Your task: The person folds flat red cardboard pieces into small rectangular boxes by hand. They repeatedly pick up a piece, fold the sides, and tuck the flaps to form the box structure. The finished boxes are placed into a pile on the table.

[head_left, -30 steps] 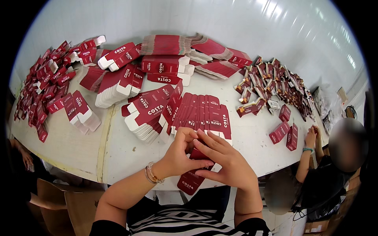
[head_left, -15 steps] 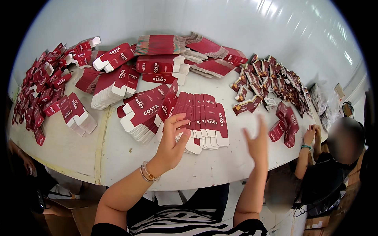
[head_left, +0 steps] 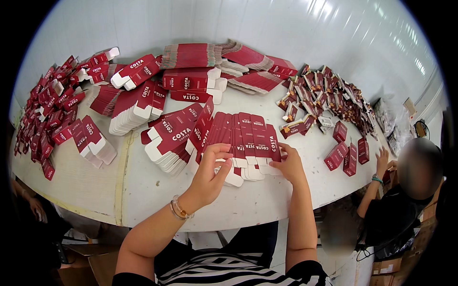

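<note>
A fanned row of flat dark-red folding cartons (head_left: 245, 138) with white flaps lies before me on the table. At its right end, my right hand (head_left: 290, 164) pinches the edge of the last flat carton (head_left: 273, 143) between thumb and fingers. My left hand (head_left: 209, 174) is over the row's near left end, its fingers bent and thumb apart, with nothing visible in it. Just left of that hand, a stack of flat cartons (head_left: 174, 128) lies with its white flaps toward me.
More stacks of flat cartons (head_left: 188, 56) line the back. Formed red boxes (head_left: 55, 100) heap at the far left; small brown-and-gold packs (head_left: 329, 97) pile at the right. Several red boxes (head_left: 336, 155) stand near a co-worker's hand (head_left: 381, 161). The white table (head_left: 229, 209) curves along my side.
My right hand has moved left onto the row's right end and closed on a carton edge. My left hand has barely moved. The boxes by the co-worker have spread apart.
</note>
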`<state>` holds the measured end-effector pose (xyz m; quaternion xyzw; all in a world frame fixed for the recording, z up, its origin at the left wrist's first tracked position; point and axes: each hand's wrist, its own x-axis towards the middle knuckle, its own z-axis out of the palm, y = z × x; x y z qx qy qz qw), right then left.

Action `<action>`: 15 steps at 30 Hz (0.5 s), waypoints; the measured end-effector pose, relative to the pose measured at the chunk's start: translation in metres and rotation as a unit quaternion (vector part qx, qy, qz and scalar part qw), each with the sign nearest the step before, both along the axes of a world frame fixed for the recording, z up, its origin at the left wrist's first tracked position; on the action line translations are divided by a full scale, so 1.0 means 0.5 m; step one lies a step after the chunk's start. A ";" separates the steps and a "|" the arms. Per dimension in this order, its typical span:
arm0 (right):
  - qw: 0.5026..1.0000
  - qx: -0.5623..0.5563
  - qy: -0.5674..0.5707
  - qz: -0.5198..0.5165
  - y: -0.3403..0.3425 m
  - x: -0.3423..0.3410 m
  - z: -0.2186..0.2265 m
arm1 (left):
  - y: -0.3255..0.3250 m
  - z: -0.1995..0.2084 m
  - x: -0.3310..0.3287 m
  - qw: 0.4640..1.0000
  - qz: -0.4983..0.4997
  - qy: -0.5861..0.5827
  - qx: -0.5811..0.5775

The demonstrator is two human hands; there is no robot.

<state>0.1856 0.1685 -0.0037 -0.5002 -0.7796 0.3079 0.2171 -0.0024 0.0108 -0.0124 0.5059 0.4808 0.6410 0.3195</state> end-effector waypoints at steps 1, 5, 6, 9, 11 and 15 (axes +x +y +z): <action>1.000 -0.011 -0.010 -0.016 0.006 0.007 0.002 | 0.002 0.000 0.002 1.000 -0.004 -0.001 -0.001; 0.998 -0.036 -0.045 -0.039 0.032 0.025 -0.005 | 0.002 -0.003 0.004 1.000 -0.018 0.001 -0.009; 0.996 -0.039 -0.063 -0.044 0.034 0.028 -0.001 | 0.002 -0.005 0.005 1.000 -0.024 0.000 -0.009; 0.994 -0.089 -0.043 -0.041 0.029 0.027 0.023 | 0.006 -0.008 0.000 0.999 -0.031 -0.001 -0.012; 0.994 -0.105 0.002 -0.020 0.023 0.028 0.032 | 0.005 -0.006 -0.001 0.998 -0.048 -0.029 -0.023; 0.997 0.017 0.069 0.015 -0.027 0.026 0.038 | 0.001 -0.001 0.002 0.986 -0.088 -0.135 -0.050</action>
